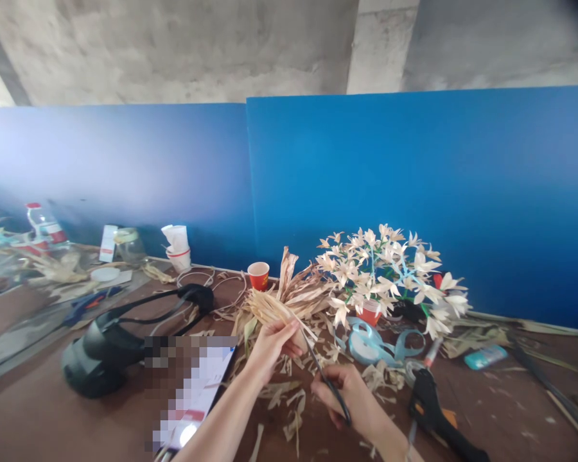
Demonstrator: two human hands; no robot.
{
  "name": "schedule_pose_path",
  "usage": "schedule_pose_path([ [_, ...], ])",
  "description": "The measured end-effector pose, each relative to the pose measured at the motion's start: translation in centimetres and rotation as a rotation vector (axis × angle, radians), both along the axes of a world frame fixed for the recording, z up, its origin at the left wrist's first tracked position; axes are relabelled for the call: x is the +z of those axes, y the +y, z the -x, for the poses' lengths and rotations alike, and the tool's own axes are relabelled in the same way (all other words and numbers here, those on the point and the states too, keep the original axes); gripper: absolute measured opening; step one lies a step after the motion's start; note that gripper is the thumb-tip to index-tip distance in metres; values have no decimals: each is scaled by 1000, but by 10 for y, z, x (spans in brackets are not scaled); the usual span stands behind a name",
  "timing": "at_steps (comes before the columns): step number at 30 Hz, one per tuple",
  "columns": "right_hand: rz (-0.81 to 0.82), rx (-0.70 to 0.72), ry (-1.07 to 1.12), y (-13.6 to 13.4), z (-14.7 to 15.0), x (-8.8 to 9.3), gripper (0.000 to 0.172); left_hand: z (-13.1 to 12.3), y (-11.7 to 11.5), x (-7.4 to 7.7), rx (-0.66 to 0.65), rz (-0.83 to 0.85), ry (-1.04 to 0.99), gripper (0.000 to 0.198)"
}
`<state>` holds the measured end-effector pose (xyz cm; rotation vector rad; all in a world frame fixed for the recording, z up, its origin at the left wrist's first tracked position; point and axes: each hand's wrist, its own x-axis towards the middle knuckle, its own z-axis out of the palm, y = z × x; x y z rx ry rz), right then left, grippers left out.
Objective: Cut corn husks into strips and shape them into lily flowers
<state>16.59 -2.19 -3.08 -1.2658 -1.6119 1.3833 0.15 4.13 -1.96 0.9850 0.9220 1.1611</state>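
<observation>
My left hand (270, 350) grips a bundle of dried corn husk strips (274, 305), whose pale ends fan out above my fingers. My right hand (344, 394) holds a pair of black-handled scissors (330, 385), with the thin blades reaching up to the husk near my left thumb. Loose husk scraps (282, 391) lie on the brown table (43, 423) under both hands. Just beyond the bundle stands a bouquet of cream husk flowers (380, 273) in a red paper cup (368, 313).
A blue ribbon roll (366, 343) and a black glue gun (433, 410) lie right of my hands. Left of them are a black headset (101, 356) and a pixelated tablet (195, 391). A red cup (258, 274), white cups (177, 247) and a blue wall (366, 179) stand behind.
</observation>
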Motion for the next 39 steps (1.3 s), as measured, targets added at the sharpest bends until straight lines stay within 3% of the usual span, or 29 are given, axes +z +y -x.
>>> schedule_pose_path([
  [21, 16, 12, 15, 2, -2, -8, 27, 2, 1, -3, -20, 14, 9, 33],
  [39, 63, 99, -109, 0, -11, 4, 24, 14, -1, 8, -178, -22, 168, 37],
])
